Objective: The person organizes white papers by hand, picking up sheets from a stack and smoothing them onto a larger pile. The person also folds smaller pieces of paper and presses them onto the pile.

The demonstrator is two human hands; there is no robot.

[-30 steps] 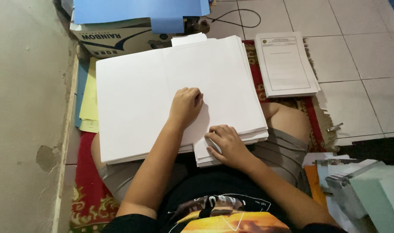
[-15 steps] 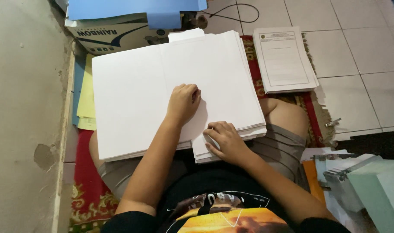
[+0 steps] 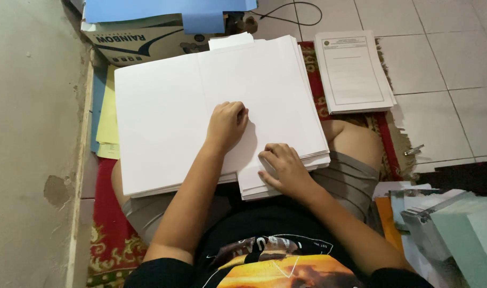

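Note:
A thick stack of large white paper sheets [image 3: 169,117] lies across my lap. My left hand [image 3: 227,124] rests on the middle of the top sheet with its fingers curled into a loose fist, knuckles pressing the paper. Lower down, at the stack's near edge, my right hand [image 3: 283,169] pinches the corner of the sheets, thumb under and fingers on top. A second, lower pile of white sheets [image 3: 254,184] pokes out beneath that corner.
A stack of printed forms [image 3: 354,72] sits on the tiled floor at the right. A cardboard box [image 3: 142,40] with blue sheets [image 3: 163,8] stands ahead. Yellow and blue paper [image 3: 107,114] lies left, by the wall [image 3: 30,144]. Plastic folders [image 3: 446,224] pile at lower right. A red rug [image 3: 107,224] lies underneath.
Both hands have stayed in nearly the same place on the paper; only the camera has shifted slightly.

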